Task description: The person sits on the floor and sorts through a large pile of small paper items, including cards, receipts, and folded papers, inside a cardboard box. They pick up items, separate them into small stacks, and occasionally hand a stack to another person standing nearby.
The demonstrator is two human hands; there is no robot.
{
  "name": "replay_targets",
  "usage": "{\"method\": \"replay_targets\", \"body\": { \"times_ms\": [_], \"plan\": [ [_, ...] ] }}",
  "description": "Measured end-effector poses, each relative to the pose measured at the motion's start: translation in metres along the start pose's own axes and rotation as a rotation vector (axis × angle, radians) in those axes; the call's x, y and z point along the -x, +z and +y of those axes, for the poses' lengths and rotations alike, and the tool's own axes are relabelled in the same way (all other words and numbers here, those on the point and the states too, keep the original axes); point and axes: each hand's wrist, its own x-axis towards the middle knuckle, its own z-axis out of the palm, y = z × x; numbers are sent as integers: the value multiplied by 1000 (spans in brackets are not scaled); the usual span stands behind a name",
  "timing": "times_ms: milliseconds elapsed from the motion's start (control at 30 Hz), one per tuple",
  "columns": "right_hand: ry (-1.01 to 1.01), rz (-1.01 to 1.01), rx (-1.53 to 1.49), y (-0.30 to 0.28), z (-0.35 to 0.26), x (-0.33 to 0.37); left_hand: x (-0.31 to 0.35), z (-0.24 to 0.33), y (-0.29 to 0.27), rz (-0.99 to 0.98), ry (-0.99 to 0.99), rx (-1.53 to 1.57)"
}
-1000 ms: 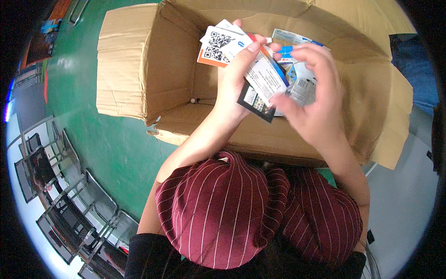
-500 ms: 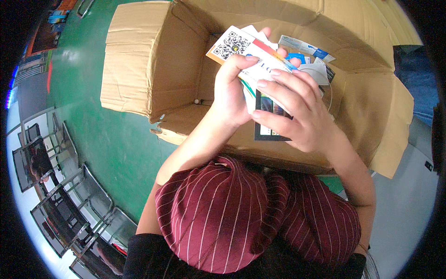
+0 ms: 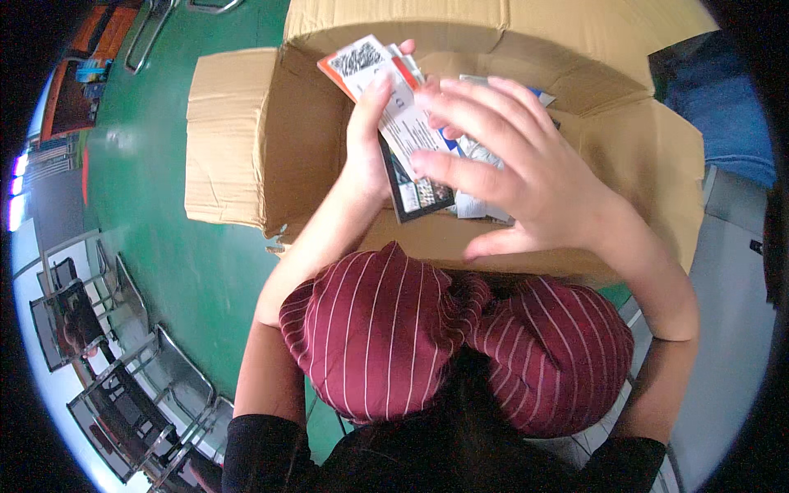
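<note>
My left hand (image 3: 369,146) is closed round a fanned stack of printed cards (image 3: 403,123), thumb on top. The uppermost card is white with a square black code and a red-orange edge. Below it sticks out a dark-bordered card (image 3: 421,200) with small coloured pictures. My right hand (image 3: 526,177) hovers just right of the stack, fingers spread, holding nothing that I can see. Both hands are over an open cardboard box (image 3: 228,140). Partly hidden behind my right hand lie flat items inside the box, among them a pale printed packet (image 3: 472,205).
Maroon cloth with white stripes (image 3: 370,337) lies between my forearms, at the box's near side. Metal-framed chairs (image 3: 177,370) stand on the green floor (image 3: 156,222) at left. Blue fabric (image 3: 719,115) shows beyond the box at the far right.
My right hand has come off the cards and spread its fingers. My left hand has moved a little left with the stack. The whole view has also shifted.
</note>
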Motion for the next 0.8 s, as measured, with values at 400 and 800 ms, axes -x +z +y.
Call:
{"method": "replay_targets", "body": {
  "times_ms": [400, 800],
  "plan": [
    [223, 299, 341, -75, -10, -20, -39, 35, 94, -402, -343, -42],
    [318, 293, 594, -193, -50, 1, -62, 45, 224, -628, -145, -181]
  ]
}}
